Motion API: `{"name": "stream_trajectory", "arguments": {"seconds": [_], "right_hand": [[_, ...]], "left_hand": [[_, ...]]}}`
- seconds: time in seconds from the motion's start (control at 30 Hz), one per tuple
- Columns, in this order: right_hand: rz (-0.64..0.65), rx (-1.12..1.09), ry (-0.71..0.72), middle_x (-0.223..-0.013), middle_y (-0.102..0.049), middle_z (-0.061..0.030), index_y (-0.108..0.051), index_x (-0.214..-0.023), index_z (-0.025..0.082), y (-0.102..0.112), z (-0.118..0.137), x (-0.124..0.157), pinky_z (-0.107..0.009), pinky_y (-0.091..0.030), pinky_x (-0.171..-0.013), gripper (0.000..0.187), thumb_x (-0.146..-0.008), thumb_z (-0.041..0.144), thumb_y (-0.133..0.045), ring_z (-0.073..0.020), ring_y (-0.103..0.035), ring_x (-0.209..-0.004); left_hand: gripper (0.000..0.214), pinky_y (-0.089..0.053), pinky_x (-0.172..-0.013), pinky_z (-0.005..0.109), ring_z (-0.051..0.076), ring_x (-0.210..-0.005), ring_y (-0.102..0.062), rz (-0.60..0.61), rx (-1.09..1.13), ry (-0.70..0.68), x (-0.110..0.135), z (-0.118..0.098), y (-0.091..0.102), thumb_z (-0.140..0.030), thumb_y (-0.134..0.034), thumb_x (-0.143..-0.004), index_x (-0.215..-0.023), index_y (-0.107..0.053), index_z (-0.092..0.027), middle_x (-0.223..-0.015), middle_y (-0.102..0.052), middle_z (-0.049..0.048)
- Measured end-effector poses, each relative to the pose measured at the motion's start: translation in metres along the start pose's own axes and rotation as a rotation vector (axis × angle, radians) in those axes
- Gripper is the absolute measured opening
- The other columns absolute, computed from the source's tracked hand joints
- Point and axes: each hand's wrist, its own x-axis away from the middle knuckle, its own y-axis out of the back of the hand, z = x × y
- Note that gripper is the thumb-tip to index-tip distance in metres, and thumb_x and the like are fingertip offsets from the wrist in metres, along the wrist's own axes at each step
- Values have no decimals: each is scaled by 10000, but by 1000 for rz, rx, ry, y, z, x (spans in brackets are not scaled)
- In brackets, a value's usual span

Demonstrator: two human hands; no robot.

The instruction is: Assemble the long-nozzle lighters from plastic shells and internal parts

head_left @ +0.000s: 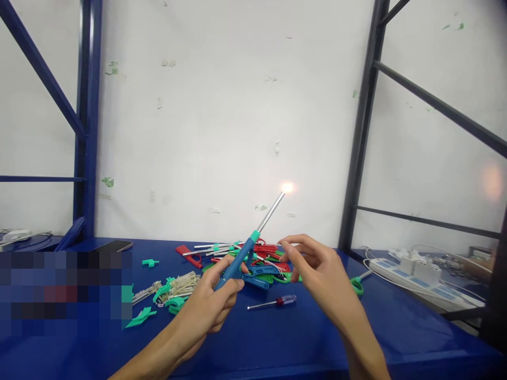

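Blue lighter (pixel 241 258) gripped in left hand (pixel 209 309), flame lit; right hand (pixel 317 272) empty beside.

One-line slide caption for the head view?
Left hand holds a lit blue lighter; right hand open beside it, above scattered lighter parts on a blue table.

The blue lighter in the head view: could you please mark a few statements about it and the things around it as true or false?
1. The left hand holds the blue lighter by its handle. True.
2. A flame burns at the tip of its metal tube. True.
3. The right hand grips the small screwdriver. False: the screwdriver lies on the blue table, and the right hand is open and empty.
4. The lighter points down at the table. False: it slants upward, away from the table.
5. A pile of plastic parts in red, blue and green lies beyond the hands. True.
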Motion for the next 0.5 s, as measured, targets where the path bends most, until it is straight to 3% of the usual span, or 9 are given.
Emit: {"name": "stream_trajectory", "arguments": {"seconds": [0.13,0.5], "right_hand": [[6,-1,2,-786,-714,-24,-750,-986,227,0,0,0,-276,-457,-530,372,-942,589,-678,-163,-617,-566],[22,11,13,-768,-712,-18,-759,-951,228,0,2,0,-269,-462,-527,377,-950,591,-660,-157,-601,-558]], "left_hand": [[548,-35,-414,203,61,-455,-47,8,0,-6,0,0,-1,-476,-698,-858,-1309,-471,-261,-557,-239,-170],[758,-66,-410,182,53,-437,-72,-25,4,9,-4,1,3,-487,-729,-856,-1492,-385,-259,-566,-279,-164]]}}
